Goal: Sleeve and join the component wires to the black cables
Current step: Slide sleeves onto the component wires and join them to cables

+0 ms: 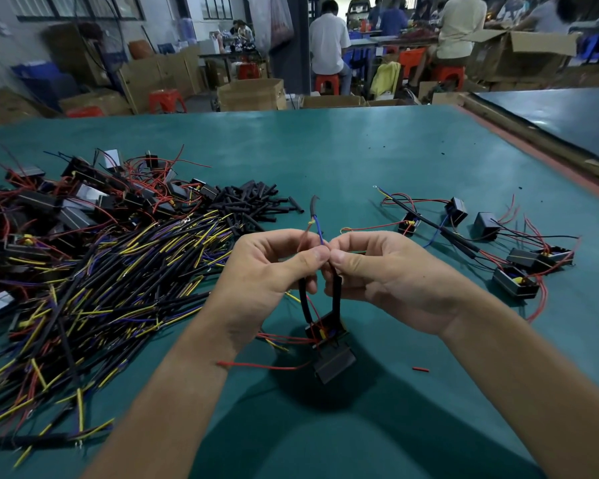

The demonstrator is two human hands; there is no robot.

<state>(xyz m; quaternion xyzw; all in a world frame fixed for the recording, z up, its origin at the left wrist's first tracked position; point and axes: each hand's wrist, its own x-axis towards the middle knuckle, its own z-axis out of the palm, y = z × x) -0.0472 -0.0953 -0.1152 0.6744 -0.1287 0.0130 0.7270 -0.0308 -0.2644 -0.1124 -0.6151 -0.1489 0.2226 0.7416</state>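
My left hand and my right hand meet above the green table, thumbs tip to tip, pinching thin wires between them. A black cable end with a blue and a yellow wire sticks up above my fingers. Two black sleeved leads hang down from my hands to a black box component with red wires, which dangles just over the table. What exactly lies between my fingertips is hidden.
A big heap of black cables with yellow and blue ends fills the left. Behind it lie black components with red wires and a pile of black sleeve pieces. Several joined assemblies lie at the right. People sit at benches far behind.
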